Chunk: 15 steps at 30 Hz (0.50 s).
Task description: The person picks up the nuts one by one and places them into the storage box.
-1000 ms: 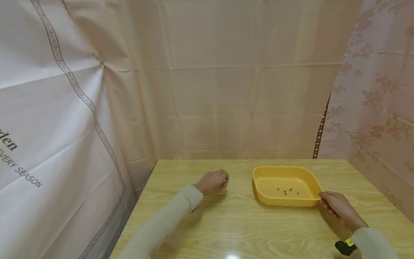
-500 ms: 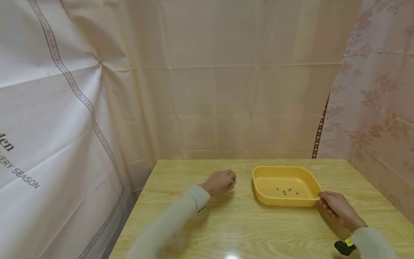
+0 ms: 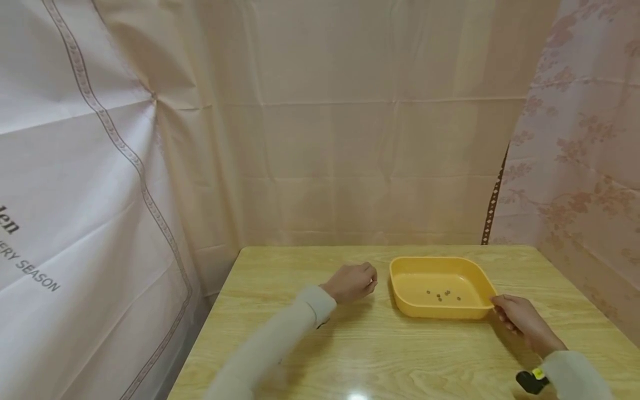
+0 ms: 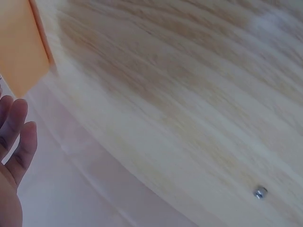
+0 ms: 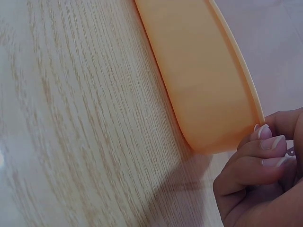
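A yellow plastic tray (image 3: 410,311) stands on the table, with several small metal nuts (image 3: 447,293) scattered on its floor. At the tray's near right corner my right hand (image 3: 522,322) pinches the rim between thumb and fingers. A small grey metallic piece (image 5: 290,152) shows behind those fingers in the right wrist view. Just left of the tray my left hand (image 3: 350,283) hovers over the table with bent fingers. Three of its fingertips (image 4: 29,130) show near the tray wall in the left wrist view; I cannot tell whether its hidden thumb and forefinger hold something.
A single shiny metal nut (image 4: 260,191) lies on the wooden tabletop (image 3: 400,355) in the left wrist view. Pale cloth curtains (image 3: 320,166) hang behind and at both sides of the table. A dark strap piece (image 3: 531,382) hangs below my right cuff.
My left hand has moved steadily right, closer to the tray's left side. My right hand keeps its grip on the tray's corner, and the nuts inside lie as before.
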Each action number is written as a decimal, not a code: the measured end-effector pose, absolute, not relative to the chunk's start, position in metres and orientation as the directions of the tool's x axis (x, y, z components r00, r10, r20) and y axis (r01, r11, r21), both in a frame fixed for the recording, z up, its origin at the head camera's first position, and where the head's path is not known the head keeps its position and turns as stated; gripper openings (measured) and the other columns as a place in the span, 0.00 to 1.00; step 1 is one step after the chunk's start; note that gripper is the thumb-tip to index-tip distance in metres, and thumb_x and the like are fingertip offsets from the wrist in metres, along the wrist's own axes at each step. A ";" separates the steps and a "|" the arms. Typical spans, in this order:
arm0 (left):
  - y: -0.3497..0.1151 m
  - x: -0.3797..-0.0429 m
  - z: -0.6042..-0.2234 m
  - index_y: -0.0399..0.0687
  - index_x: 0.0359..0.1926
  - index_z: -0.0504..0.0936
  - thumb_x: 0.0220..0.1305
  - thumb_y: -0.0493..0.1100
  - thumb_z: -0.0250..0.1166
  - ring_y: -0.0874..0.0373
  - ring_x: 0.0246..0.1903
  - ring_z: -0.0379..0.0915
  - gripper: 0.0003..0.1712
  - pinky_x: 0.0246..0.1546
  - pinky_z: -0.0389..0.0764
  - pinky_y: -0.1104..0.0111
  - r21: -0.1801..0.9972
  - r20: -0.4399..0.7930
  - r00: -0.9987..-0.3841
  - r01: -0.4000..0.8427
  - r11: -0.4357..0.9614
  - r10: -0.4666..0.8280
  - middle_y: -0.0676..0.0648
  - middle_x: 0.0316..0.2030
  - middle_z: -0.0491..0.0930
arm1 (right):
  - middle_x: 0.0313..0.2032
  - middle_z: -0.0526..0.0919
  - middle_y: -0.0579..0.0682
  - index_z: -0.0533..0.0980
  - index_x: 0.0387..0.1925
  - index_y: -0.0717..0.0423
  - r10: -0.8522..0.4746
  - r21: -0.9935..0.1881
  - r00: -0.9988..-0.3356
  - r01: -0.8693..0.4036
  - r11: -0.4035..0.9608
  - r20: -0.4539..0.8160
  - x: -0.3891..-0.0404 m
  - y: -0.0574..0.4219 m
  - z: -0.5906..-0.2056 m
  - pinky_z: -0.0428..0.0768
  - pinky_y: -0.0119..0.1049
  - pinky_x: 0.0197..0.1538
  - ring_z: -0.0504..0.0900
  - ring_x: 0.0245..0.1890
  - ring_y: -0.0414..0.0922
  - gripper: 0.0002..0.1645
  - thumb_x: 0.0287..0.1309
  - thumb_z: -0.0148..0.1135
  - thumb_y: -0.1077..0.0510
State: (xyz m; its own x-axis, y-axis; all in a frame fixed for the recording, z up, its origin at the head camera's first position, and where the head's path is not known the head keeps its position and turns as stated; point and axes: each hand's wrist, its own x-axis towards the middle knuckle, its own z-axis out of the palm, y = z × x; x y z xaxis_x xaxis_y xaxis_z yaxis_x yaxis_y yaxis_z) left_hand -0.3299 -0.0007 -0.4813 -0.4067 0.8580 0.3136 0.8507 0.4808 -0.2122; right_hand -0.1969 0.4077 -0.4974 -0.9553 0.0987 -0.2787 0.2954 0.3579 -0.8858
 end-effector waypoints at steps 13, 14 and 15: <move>0.024 -0.324 -0.478 0.52 0.46 0.82 0.79 0.45 0.55 0.69 0.32 0.74 0.09 0.29 0.73 0.80 -0.185 0.326 -0.389 0.867 0.462 0.862 0.56 0.41 0.80 | 0.23 0.70 0.43 0.72 0.30 0.54 0.107 -0.882 -0.953 0.302 0.361 -0.282 -0.197 0.407 -0.497 0.70 0.31 0.24 0.66 0.19 0.37 0.23 0.81 0.43 0.47; 0.026 -0.324 -0.478 0.52 0.46 0.82 0.79 0.45 0.55 0.69 0.32 0.74 0.09 0.28 0.73 0.80 -0.185 0.329 -0.387 0.868 0.460 0.862 0.56 0.40 0.80 | 0.23 0.70 0.43 0.72 0.30 0.54 0.109 -0.881 -0.953 0.302 0.363 -0.282 -0.197 0.407 -0.497 0.70 0.31 0.24 0.66 0.19 0.37 0.23 0.81 0.43 0.47; 0.027 -0.325 -0.478 0.53 0.46 0.82 0.79 0.45 0.55 0.69 0.32 0.74 0.09 0.28 0.73 0.80 -0.189 0.333 -0.382 0.869 0.458 0.862 0.56 0.40 0.80 | 0.23 0.70 0.43 0.72 0.30 0.54 0.108 -0.882 -0.955 0.297 0.366 -0.277 -0.197 0.407 -0.497 0.70 0.31 0.24 0.66 0.19 0.36 0.23 0.81 0.43 0.47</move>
State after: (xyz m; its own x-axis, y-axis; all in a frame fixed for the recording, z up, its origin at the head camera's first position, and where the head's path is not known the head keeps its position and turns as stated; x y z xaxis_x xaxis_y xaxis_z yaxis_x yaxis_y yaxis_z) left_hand -0.3246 0.0275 -0.4782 -0.3817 0.8623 0.3329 0.8688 0.4576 -0.1892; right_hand -0.1966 0.4072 -0.4970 -0.9548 0.1077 -0.2771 0.2972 0.3663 -0.8818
